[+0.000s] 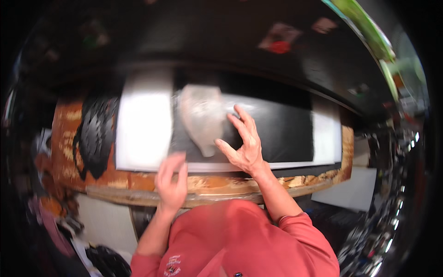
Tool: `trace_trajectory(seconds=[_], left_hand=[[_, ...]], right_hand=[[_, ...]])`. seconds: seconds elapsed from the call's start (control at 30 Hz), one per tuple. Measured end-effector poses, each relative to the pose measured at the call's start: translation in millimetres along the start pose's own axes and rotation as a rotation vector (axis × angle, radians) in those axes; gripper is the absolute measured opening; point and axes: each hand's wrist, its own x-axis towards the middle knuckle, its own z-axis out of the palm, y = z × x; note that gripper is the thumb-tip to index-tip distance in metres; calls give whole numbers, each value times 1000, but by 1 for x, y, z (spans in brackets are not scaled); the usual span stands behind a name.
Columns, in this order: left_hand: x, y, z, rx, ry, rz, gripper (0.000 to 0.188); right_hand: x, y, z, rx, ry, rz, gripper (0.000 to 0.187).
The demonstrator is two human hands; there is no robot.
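A pale, translucent flat piece [201, 113], broad at the far end and tapering to a narrow near end, lies over a black sheet [281, 131]. It looks like a pattern piece, but its exact kind is unclear. My right hand [247, 150] hovers at its right side, fingers and thumb spread, the thumb close to the narrow end; whether it touches cannot be made out. My left hand [171, 180], smeared by motion, is over the near edge of the work surface, left of the narrow end. Its thumb and fingers stand apart, with nothing visible between them.
White sheet [143, 124] shows left and right of the black one. Black cut pieces [98, 131] are piled at the far left of the worn wooden bench [67, 143]. Behind stands a dark surface [207, 37] with a red item [279, 46]. A white panel [348, 189] is at lower right.
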Motion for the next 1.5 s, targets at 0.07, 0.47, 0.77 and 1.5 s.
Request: trace_trajectory(seconds=[0.07, 0.47, 0.77, 1.5], left_hand=[[-43, 11, 1, -31, -132, 44, 13], [-63, -21, 33, 343, -169, 283, 18], [-17, -13, 64, 448, -54, 220, 27], [-15, -6, 72, 452, -107, 159, 34]], right_hand=[[-20, 14, -33, 1, 120, 73, 53], [-30, 174, -291, -123, 1070, 290, 33], [-139, 164, -242, -61, 675, 442, 34], [-190, 158, -168, -257, 259, 536, 30]])
